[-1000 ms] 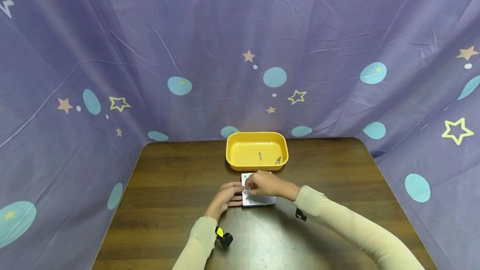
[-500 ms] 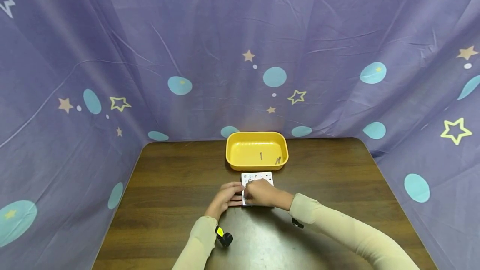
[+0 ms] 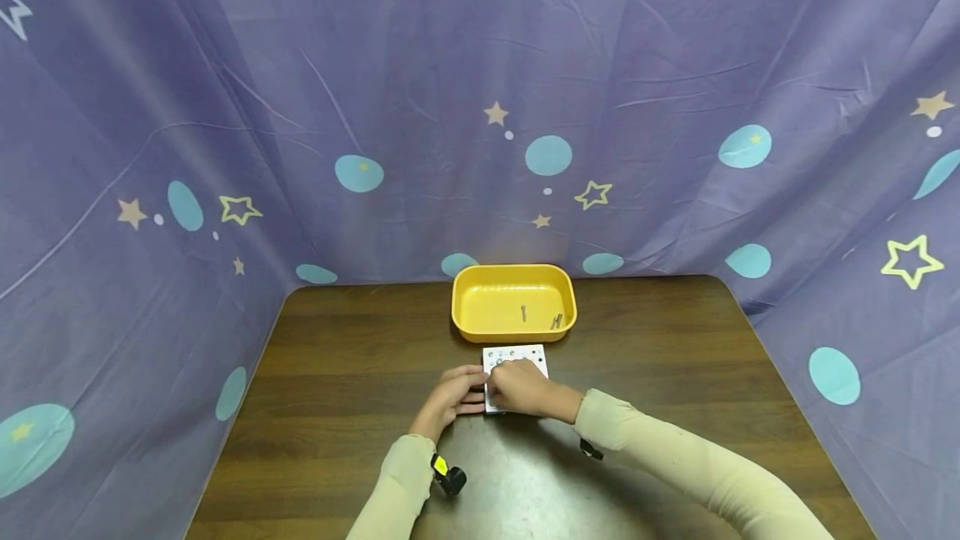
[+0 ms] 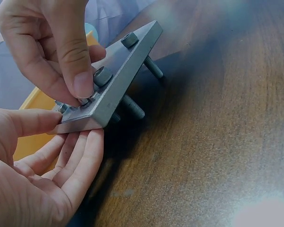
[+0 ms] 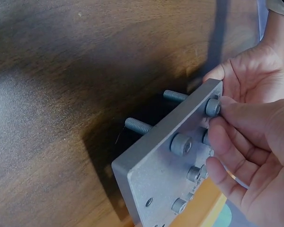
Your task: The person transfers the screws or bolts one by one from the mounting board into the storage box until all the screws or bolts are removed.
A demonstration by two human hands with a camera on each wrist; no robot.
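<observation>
My left hand [image 4: 45,165] grips a metal plate [image 5: 154,182] by its left edge, thumb on top and fingers underneath. My right hand [image 3: 519,386] is over the plate's near left part and pinches the head of a socket-head bolt [image 5: 213,108] between thumb and fingers. That bolt's shank passes into the plate, with threads showing below. Other bolts stand in the plate, including a large one [image 4: 102,75] beside my fingertips and a smaller one [image 4: 129,39] towards the far corner. Their threaded ends stick out underneath. My right hand hides part of the plate in the head view.
Just beyond the plate stands a yellow tray [image 3: 480,335] with a few loose bolts [image 3: 523,313] inside. The brown wooden table [image 3: 352,357] reaches back to a purple patterned curtain [image 3: 450,215]. An unfilled hole [image 5: 149,202] shows in the plate.
My right hand has come nearer and lower over the plate, uncovering its far row of bolts and holes. It has barely shifted over the last half second. My left hand stays put.
</observation>
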